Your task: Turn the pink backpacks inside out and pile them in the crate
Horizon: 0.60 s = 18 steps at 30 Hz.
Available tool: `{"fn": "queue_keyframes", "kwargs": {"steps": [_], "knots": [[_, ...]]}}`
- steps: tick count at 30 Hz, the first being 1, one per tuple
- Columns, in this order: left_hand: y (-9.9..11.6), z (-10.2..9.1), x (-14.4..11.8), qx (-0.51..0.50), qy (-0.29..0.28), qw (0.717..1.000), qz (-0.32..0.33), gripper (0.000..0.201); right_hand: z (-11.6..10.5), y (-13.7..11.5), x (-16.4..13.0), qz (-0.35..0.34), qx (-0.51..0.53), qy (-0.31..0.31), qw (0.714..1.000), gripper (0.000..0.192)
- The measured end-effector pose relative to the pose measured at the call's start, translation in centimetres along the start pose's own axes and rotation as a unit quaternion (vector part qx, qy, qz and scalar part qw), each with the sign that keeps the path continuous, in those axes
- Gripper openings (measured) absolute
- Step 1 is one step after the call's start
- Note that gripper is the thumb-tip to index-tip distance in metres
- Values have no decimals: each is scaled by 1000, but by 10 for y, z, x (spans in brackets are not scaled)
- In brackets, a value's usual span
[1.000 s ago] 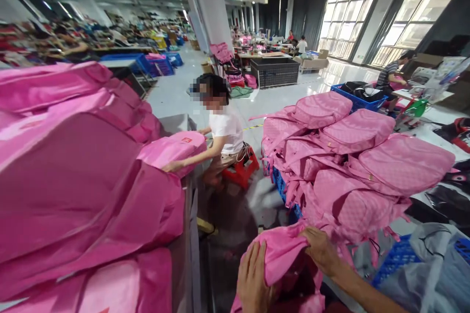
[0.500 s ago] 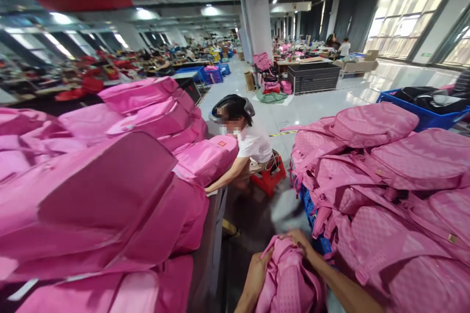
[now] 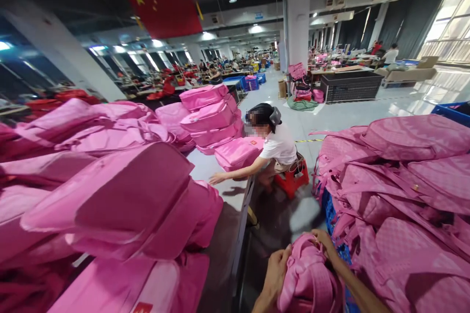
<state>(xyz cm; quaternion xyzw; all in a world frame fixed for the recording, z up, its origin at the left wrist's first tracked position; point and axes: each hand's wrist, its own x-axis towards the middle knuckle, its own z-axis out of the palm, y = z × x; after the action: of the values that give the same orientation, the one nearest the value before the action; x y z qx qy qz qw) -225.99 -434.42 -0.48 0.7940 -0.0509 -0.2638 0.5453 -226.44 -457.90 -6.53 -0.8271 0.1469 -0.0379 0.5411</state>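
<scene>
Pink quilted fabric, soft and slack — the backpack (image 3: 306,279) sits low in front of me, between the grey table (image 3: 229,234) on my left and the blue crate (image 3: 332,215) stacked with more pink bags (image 3: 396,195) on my right

Handling, as I judge it: light, empty by the look of it, no stiffness in the body; it slumps and folds wherever it is pressed. Cloth is matte, not slippery. Nothing fragile about it. Best purchase looks to be the top edge or the padded straps lying across its face — a pinch of the body alone would only bunch up

Left hand (image 3: 277,269): on the bag's left flank, fingers curled and closed onto the fabric, gripping it. Right hand (image 3: 323,242): at the upper edge of the bag, fingers bent over and closed on the cloth there; fingertips partly hidden in the folds, so how deep the hold goes I cannot tell. Hands are apart, the bag's top between them

Nearby: a co-worker (image 3: 275,146) in a white shirt, seated on a red stool (image 3: 292,181), reaching across the table beside a flat pink bag (image 3: 237,153). Large heap of pink bags (image 3: 110,195) covers the table's near end
</scene>
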Motion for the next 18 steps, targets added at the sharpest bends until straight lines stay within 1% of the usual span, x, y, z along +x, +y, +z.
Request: {"fn": "queue_keyframes", "kwargs": {"steps": [2,4,5,8,9,10,12,15,18], "knots": [[-5,1,-2,6,2,1000,14,89,-9,10,-14,9,17,11,1000,57],[-10,3,-2,5,9,1000,26,89,-20,28,-35,17,39,44,998,55],[-13,5,-2,2,15,999,32,89,-23,41,-47,25,50,71,996,56],[-20,8,2,-13,33,998,46,88,-25,77,-78,97,48,185,977,73],[-21,9,4,-17,33,998,49,87,-24,84,-84,116,43,213,969,76],[-22,10,5,-19,33,998,53,86,-22,88,-86,126,40,228,965,78],[-22,11,8,-17,30,997,62,87,-19,83,-84,120,35,218,968,80],[-16,8,8,-8,34,997,70,88,-19,60,-74,101,19,186,977,88],[-1,-3,2,-16,31,997,68,87,-25,42,-74,101,-3,202,974,97]]}}
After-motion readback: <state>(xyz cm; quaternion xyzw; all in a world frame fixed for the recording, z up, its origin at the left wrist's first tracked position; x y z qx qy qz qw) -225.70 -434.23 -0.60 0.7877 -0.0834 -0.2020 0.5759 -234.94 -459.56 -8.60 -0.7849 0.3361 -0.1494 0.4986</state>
